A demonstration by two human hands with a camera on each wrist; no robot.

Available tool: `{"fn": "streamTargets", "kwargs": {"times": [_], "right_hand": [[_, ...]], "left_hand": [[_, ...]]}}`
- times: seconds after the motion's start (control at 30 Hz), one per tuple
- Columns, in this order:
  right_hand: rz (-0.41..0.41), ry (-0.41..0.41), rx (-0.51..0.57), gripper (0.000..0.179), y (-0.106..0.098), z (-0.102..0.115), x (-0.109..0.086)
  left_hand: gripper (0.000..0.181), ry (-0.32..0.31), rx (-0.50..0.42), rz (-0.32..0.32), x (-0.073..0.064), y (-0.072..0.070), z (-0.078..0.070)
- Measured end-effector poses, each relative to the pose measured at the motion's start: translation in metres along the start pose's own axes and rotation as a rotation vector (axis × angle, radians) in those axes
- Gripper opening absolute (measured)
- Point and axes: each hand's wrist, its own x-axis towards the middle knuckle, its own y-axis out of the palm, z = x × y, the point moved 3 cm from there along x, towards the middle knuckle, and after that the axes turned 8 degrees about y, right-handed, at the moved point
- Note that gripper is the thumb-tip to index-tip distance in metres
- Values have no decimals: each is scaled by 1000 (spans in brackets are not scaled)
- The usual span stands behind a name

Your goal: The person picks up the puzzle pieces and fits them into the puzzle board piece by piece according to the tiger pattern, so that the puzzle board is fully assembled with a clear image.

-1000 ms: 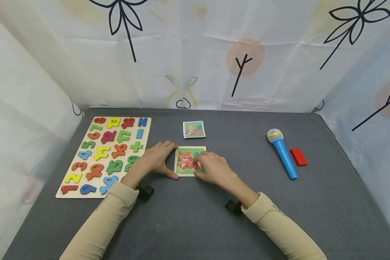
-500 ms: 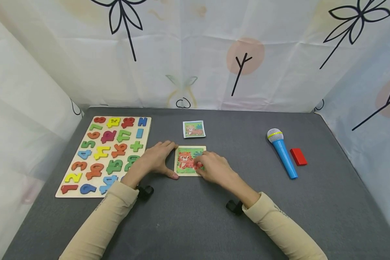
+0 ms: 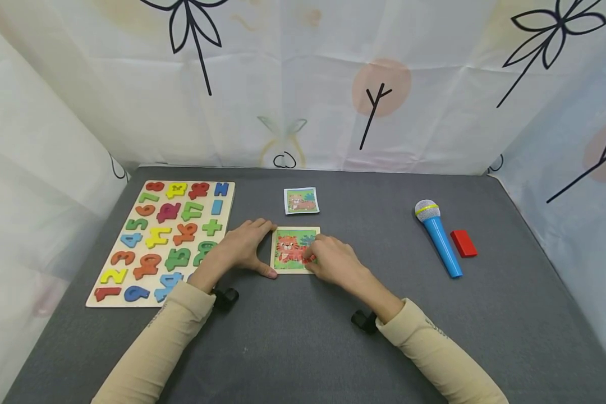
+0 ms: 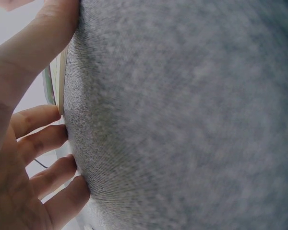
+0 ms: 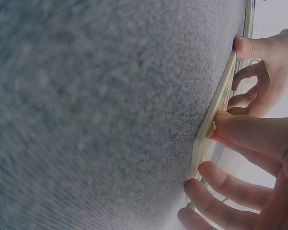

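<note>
A wooden jigsaw puzzle (image 3: 285, 253) with a tiger picture lies in the middle of the grey table in the head view. My left hand (image 3: 244, 247) holds its left side, thumb at the near corner and index finger at the far one. In the left wrist view the other fingertips of that hand (image 4: 48, 148) rest on the table. Over the puzzle's right part, my right hand (image 3: 335, 261) pinches at a puzzle piece with thumb and index finger; the fingers mostly hide the piece. The puzzle's pale edge (image 5: 222, 86) shows in the right wrist view.
Behind the puzzle lies a small picture card (image 3: 301, 201) with a similar animal scene. A number puzzle board (image 3: 146, 244) lies on the left, partly under the left forearm. To the right are a blue toy microphone (image 3: 440, 238) and a red block (image 3: 464, 243).
The fingers of my right hand have shifted slightly to the right over the puzzle, uncovering more of its picture. My left hand and the other objects stay in place.
</note>
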Motion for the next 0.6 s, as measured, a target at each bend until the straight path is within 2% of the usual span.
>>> {"fn": "streamTargets", "kwargs": {"times": [0.47,0.6], "right_hand": [[-5,-4,-16,15,-1,0,0],[8,-31,-46,13,0,1,0]], "left_hand": [[109,4,6,-4,0,0,0],[109,3,8,-2,0,0,0]]}}
